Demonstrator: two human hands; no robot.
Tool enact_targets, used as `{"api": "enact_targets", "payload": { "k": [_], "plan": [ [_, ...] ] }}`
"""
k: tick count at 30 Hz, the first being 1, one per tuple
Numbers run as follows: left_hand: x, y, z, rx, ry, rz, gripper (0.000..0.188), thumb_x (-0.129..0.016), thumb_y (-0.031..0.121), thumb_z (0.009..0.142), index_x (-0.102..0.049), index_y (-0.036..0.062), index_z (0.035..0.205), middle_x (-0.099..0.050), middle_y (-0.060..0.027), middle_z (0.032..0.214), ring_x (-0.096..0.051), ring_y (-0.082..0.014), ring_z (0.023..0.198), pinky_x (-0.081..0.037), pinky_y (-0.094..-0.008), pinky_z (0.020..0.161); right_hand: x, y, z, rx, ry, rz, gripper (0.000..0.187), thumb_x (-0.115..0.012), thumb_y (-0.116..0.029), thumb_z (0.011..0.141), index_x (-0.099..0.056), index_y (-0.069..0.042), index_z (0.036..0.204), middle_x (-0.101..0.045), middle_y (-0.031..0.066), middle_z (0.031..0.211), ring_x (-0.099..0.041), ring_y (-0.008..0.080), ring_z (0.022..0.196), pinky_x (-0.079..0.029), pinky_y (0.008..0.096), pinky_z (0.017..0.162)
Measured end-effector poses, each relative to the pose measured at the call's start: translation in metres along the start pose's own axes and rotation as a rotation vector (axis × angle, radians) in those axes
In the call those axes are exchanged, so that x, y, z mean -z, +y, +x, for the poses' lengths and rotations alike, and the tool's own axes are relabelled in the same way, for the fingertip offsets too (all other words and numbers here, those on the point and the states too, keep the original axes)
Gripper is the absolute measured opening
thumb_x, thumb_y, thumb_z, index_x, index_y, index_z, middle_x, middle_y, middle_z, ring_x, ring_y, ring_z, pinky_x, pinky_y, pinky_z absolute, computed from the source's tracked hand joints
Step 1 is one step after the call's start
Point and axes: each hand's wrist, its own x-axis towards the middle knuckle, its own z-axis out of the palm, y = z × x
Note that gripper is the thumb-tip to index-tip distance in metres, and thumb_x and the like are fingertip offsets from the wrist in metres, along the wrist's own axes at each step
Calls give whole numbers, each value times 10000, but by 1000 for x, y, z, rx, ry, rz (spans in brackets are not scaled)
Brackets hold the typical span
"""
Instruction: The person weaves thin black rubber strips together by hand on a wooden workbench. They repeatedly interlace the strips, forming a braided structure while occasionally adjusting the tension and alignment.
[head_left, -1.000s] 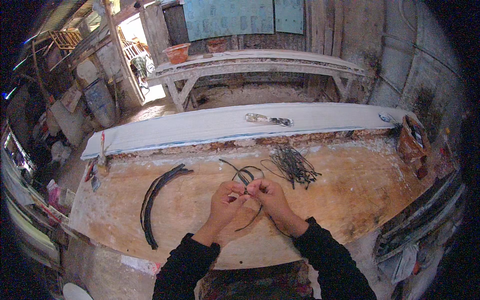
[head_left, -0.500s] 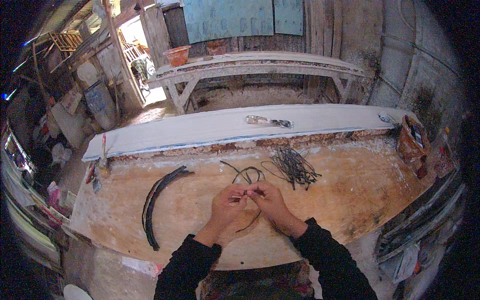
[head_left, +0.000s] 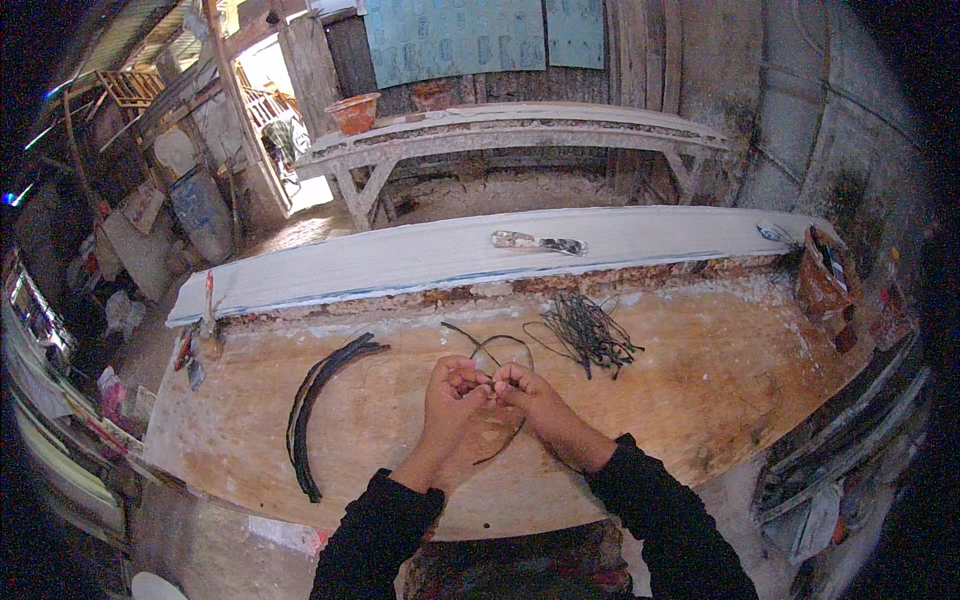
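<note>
My left hand (head_left: pixel 455 393) and my right hand (head_left: pixel 527 393) meet above the middle of a wooden board (head_left: pixel 390 460), fingertips pinched together. Between them they grip a thin dark cord (head_left: pixel 487 347), which loops out beyond the fingers and trails down beneath the right hand. The exact spot where the fingers press is too small to make out. To the left lies a curved bundle of black strips (head_left: pixel 310 410), straight-sided and gathered together. A tangled pile of dark knotted cords (head_left: pixel 587 335) rests just beyond my right hand.
Behind the board runs a long white surface (head_left: pixel 400 255) with a plaster-smeared scraper (head_left: pixel 540 243) on it. An orange bucket (head_left: pixel 825 275) stands at the right end, a brush (head_left: pixel 208 305) at the left. Farther back is a whitish bench (head_left: pixel 500 140) carrying an orange pot (head_left: pixel 353 114).
My fingers have shifted slightly, the left ones opening a little around the pinch. The cord loop beyond them has grown wider and looser. The bundle and pile stay in place.
</note>
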Motion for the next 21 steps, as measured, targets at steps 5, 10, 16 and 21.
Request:
{"api": "enact_targets", "payload": {
  "k": [5, 10, 16, 21],
  "plan": [
    [0, 8, 1, 79, -57, -58, 322, -628, -32, 753, -462, 60, 1013, -580, -46, 846, -569, -101, 722, -479, -223, 609, 2, -9, -2, -88, -106, 318, 146, -534, -189, 876, -536, -77, 969, -582, -1, 879, -546, 97, 801, -441, 217, 712],
    [-3, 13, -2, 87, -59, -146, 275, -648, -3, 758, -495, 58, 978, -598, -33, 816, -573, -90, 725, -471, -210, 627, 4, -14, -1, -125, -164, 424, 132, -532, -179, 876, -519, -61, 931, -560, 2, 893, -536, 103, 776, -442, 232, 721],
    [1, 3, -2, 53, -89, -89, 173, -640, 10, 772, -539, 42, 910, -596, -16, 827, -577, -91, 738, -471, -212, 632, 10, -8, 2, -166, -231, 579, 151, -549, -163, 864, -511, -51, 958, -564, 21, 921, -557, 118, 820, -467, 251, 785],
    [3, 0, -1, -44, -118, 33, 119, -613, -4, 789, -568, 30, 893, -587, -16, 835, -570, -87, 754, -469, -208, 643, 15, 3, 6, -191, -235, 631, 184, -552, -154, 861, -503, -41, 997, -565, 27, 947, -576, 134, 825, -482, 265, 768]
  ]
}}
